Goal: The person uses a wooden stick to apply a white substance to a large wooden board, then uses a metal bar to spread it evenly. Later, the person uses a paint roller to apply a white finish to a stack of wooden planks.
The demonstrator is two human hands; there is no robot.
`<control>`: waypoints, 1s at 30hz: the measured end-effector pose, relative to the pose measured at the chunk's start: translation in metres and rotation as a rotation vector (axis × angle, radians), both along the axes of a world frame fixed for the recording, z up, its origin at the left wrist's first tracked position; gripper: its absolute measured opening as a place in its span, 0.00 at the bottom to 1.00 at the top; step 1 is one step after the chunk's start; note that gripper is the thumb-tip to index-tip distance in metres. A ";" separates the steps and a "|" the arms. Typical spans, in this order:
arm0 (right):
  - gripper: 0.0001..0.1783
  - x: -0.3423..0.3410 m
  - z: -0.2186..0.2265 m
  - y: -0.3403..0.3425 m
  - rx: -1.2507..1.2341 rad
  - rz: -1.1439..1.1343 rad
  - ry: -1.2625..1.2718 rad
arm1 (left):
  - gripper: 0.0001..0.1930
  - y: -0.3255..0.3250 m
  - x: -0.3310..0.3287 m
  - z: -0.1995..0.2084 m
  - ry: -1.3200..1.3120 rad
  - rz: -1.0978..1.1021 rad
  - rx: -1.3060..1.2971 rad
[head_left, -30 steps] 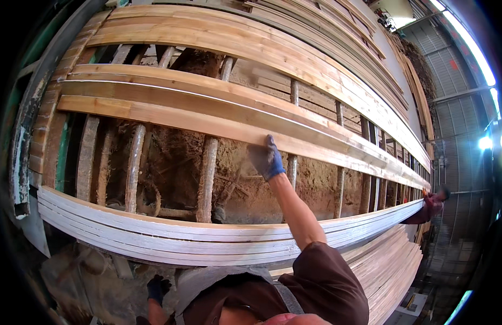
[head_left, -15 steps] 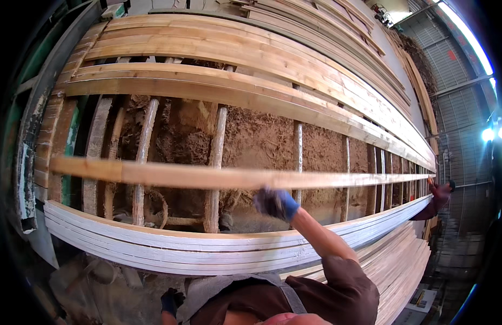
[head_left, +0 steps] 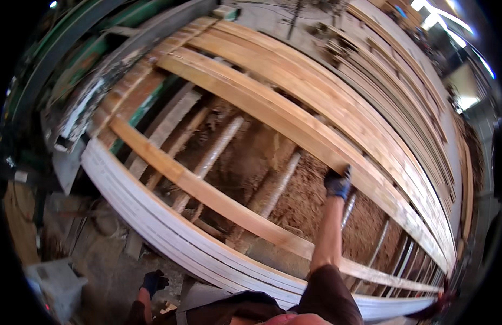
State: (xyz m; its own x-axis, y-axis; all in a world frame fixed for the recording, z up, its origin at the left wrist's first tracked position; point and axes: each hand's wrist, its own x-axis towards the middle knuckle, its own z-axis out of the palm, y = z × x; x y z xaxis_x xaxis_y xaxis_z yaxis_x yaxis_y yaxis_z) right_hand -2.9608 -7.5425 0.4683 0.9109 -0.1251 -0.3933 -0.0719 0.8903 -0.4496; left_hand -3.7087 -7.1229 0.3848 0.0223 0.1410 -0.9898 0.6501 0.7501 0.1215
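My right hand (head_left: pixel 337 183), in a dark blue glove, reaches out to the near edge of a long wooden board (head_left: pixel 294 123). Its fingers look closed on that edge, though some are hidden. Beneath my right forearm, a single narrower board (head_left: pixel 213 192) lies slantwise across the crossbars. My left hand (head_left: pixel 154 281), also gloved, hangs low beside my body with its fingers apart and nothing in it. Between my left hand and the single board runs a stack of boards with white-coated edges (head_left: pixel 169 233).
Metal crossbars (head_left: pixel 224 145) span a pit of brown shavings or dirt (head_left: pixel 307 184). More wide boards (head_left: pixel 316 70) lie behind. Dark green machinery (head_left: pixel 80 81) stands at left, a grey box (head_left: pixel 56 287) at lower left. Another person's dark red sleeve (head_left: pixel 432 309) shows at the boards' far right end.
My right hand has left the single board and moved away from me to the farther one. The single board lies nearer the white-edged stack. The view has turned.
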 end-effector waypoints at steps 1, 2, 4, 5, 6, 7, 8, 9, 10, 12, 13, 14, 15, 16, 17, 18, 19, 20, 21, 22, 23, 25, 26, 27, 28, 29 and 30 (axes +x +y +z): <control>0.21 -0.013 0.001 -0.018 -0.025 0.027 -0.049 | 0.15 -0.001 0.008 0.002 -0.011 -0.049 0.021; 0.23 -0.037 0.014 -0.005 -0.040 0.150 -0.022 | 0.15 -0.010 0.003 0.012 0.005 -0.085 0.048; 0.20 -0.084 0.039 -0.002 -0.232 0.339 0.184 | 0.16 -0.018 0.000 0.017 0.004 -0.053 -0.001; 0.18 -0.092 0.044 -0.016 -0.335 0.504 0.280 | 0.16 -0.026 0.004 0.010 -0.020 -0.043 -0.028; 0.17 -0.099 0.058 -0.006 -0.376 0.365 0.305 | 0.17 -0.030 0.012 0.006 -0.057 -0.036 -0.006; 0.15 -0.106 0.069 0.004 -0.413 0.225 0.330 | 0.17 -0.033 0.019 0.004 -0.092 -0.029 0.018; 0.14 -0.119 0.063 -0.019 -0.378 0.378 0.297 | 0.17 -0.034 0.025 0.003 -0.131 -0.032 0.033; 0.15 -0.141 0.065 -0.044 -0.267 0.752 0.137 | 0.17 -0.035 0.028 0.000 -0.142 0.001 0.014; 0.17 -0.172 0.092 -0.033 -0.297 0.838 0.227 | 0.17 -0.037 0.023 0.004 -0.135 0.038 0.003; 0.20 -0.221 0.166 -0.010 -1.107 1.114 0.194 | 0.17 -0.041 0.020 0.006 -0.120 0.021 -0.006; 0.20 -0.236 0.162 -0.017 -1.318 1.084 0.127 | 0.17 -0.042 0.025 0.001 -0.118 -0.029 -0.004; 0.20 -0.249 0.154 -0.012 -1.692 1.074 -0.043 | 0.17 -0.042 0.024 0.000 -0.103 -0.073 0.008; 0.21 -0.260 0.146 -0.003 -2.055 1.038 -0.233 | 0.18 -0.040 0.024 0.000 -0.086 -0.117 0.025; 0.22 -0.268 0.144 0.006 -2.149 1.096 -0.421 | 0.17 -0.038 0.023 0.002 -0.086 -0.098 0.028; 0.22 -0.271 0.142 0.014 -2.236 1.152 -0.626 | 0.17 -0.036 0.021 0.003 -0.087 -0.073 0.029; 0.22 -0.272 0.128 0.013 -2.362 1.045 -0.829 | 0.16 -0.035 0.020 0.005 -0.089 -0.049 0.030; 0.22 -0.269 0.122 0.010 -2.365 1.068 -0.798 | 0.16 -0.032 0.019 0.007 -0.078 -0.006 0.013; 0.22 -0.264 0.119 0.006 -2.373 1.095 -0.770 | 0.16 -0.033 0.017 0.008 -0.069 0.042 -0.010; 0.22 -0.256 0.113 0.001 -2.432 1.032 -0.755 | 0.16 -0.035 0.017 0.009 -0.059 0.089 -0.033; 0.21 -0.246 0.107 -0.003 -2.492 0.965 -0.738 | 0.15 -0.039 0.017 0.009 -0.051 0.058 -0.023; 0.21 -0.228 0.096 -0.005 -2.574 0.806 -0.737 | 0.15 -0.041 0.014 0.015 -0.034 0.029 0.002; 0.20 -0.174 0.092 -0.001 -2.490 0.707 -0.727 | 0.14 -0.044 0.008 0.015 -0.052 0.016 0.006; 0.20 -0.148 0.088 0.000 -2.583 0.650 -0.680 | 0.14 -0.040 0.002 0.006 -0.083 0.028 0.002; 0.21 -0.118 0.089 0.002 -2.609 0.548 -0.731 | 0.13 -0.044 -0.008 0.002 -0.111 0.054 0.001; 0.21 -0.088 0.077 -0.001 -2.628 0.473 -0.668 | 0.13 -0.045 -0.012 -0.007 -0.094 0.072 0.022; 0.21 -0.071 0.076 -0.015 -2.595 0.495 -0.536 | 0.14 -0.033 -0.002 -0.018 -0.068 0.051 0.028; 0.20 -0.063 0.070 -0.019 -2.627 0.514 -0.501 | 0.14 -0.023 0.000 -0.023 -0.072 -0.002 0.044</control>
